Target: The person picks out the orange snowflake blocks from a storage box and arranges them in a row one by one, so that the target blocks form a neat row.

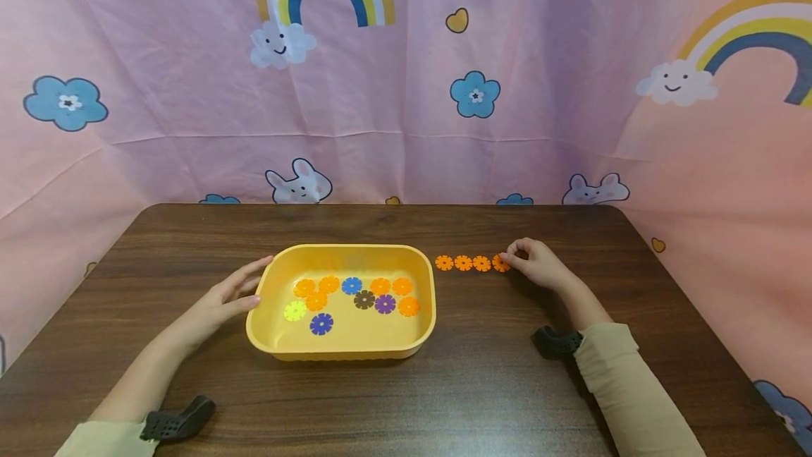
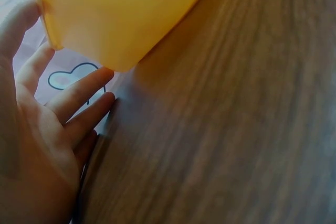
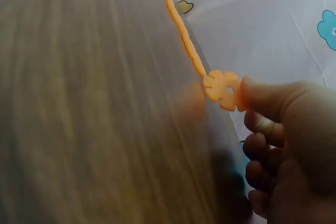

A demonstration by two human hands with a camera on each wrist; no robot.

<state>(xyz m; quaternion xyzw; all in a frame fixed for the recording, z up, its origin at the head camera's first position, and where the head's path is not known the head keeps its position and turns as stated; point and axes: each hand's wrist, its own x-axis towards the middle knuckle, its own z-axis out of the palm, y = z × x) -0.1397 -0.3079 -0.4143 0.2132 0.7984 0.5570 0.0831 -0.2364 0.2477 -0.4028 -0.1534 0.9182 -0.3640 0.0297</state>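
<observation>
My left hand (image 1: 218,309) rests against the left side of a yellow plastic basin (image 1: 361,337), its fingers extended along the outer wall and rim. In the left wrist view, fingertips touch the basin's underside corner. Between thumb and fingers, my right hand (image 1: 536,263) pinches an orange snowflake disc (image 3: 220,88) with notched edges. The right wrist view has this disc tilted up at the end of a row of orange snowflake discs (image 3: 184,32) lying flat on the table. From the head, the row (image 1: 463,263) runs rightward from the basin.
Inside the basin lie several more snowflake discs: orange ones (image 1: 316,301), a yellow one (image 1: 294,311), blue ones (image 1: 321,324), a brown one (image 1: 364,300) and a purple one (image 1: 385,304). A patterned pink cloth (image 1: 412,104) hangs behind the dark wooden table (image 1: 380,407).
</observation>
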